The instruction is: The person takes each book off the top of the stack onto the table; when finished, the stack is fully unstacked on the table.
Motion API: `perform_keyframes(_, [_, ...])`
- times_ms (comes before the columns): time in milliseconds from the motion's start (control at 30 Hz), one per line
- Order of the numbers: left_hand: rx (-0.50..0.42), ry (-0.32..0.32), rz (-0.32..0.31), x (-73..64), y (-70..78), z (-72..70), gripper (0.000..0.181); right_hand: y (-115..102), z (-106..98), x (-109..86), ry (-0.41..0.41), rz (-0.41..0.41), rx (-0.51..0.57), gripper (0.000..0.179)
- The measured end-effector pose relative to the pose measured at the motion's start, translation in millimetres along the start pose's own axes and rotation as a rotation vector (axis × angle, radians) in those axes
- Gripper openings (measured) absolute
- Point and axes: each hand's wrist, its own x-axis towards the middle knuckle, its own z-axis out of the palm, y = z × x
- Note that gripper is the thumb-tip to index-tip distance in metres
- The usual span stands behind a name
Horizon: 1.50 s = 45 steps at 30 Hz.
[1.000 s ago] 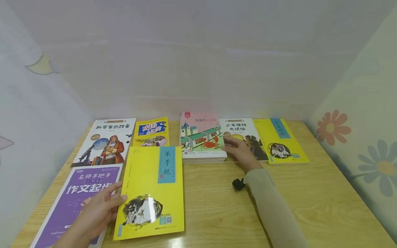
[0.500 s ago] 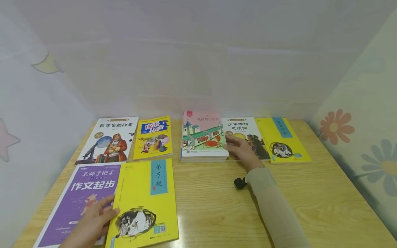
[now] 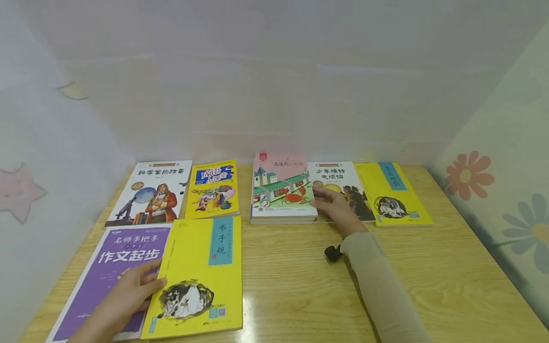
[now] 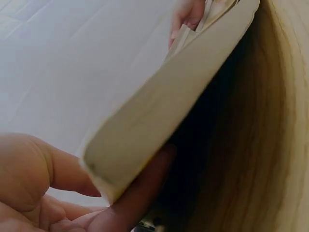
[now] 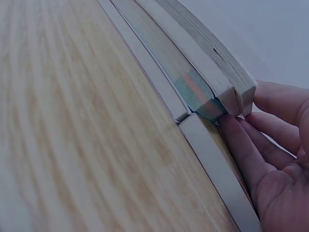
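My left hand (image 3: 133,290) holds a yellow book (image 3: 229,295) by its left edge, thumb on the cover and fingers underneath. In the left wrist view this book (image 4: 145,116) tilts, its near edge raised over a dark gap above the wood. It overlaps the right side of a purple book (image 3: 92,271). My right hand (image 3: 339,209) grips the right edge of a stack of books (image 3: 280,190) topped by a pink cover with a red crab. In the right wrist view the fingers meet the corner of the stack (image 5: 198,96), beside a lower book (image 5: 207,164).
Behind lie a white book (image 3: 152,190) and a smaller yellow-and-blue book (image 3: 212,188). Right of the stack are another white book (image 3: 332,174), partly behind my right hand, and a yellow book (image 3: 396,200). The wooden table (image 3: 291,281) meets pale walls at the back and sides.
My left hand has brought the yellow book left and nearer to me, uncovering the smaller yellow-and-blue book and lining it up beside the purple one. My right hand stays at the stack.
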Motion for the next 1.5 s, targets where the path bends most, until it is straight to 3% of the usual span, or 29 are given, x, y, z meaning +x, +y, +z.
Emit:
perform_keyframes(500, [0.121,0.047,0.063,8.6,4.2,4.4,0.067,3.8,-3.6,2.9,-0.015,-0.019,-0.026,0.062])
perform_keyframes(633, [0.224,0.09,0.07,9.5,5.5,1.4,0.069,3.9,-4.3,2.5,-0.015,-0.015,-0.024,0.062])
perform_keyframes(800, [0.331,0.146,0.113,3.5,12.2,-6.5,0.057,4.8,-4.1,3.4,-0.016,-0.016,-0.024,0.062])
perform_keyframes(900, [0.407,0.172,0.166,-3.4,23.8,-9.5,0.056,5.1,-4.2,3.8,-0.017,-0.015,-0.025,0.063])
perform_keyframes(1067, [0.573,0.26,0.34,-8.2,54.6,-4.7,0.057,4.1,-4.3,4.0,-0.013,-0.01,-0.018,0.064])
perform_keyframes(1233, [0.548,0.264,0.452,15.6,89.0,14.7,0.05,3.6,-4.3,3.8,-0.008,-0.011,-0.016,0.063])
perform_keyframes(1500, [0.434,0.245,0.52,89.6,119.4,53.9,0.043,2.3,-2.7,2.3,-0.006,-0.002,-0.017,0.063])
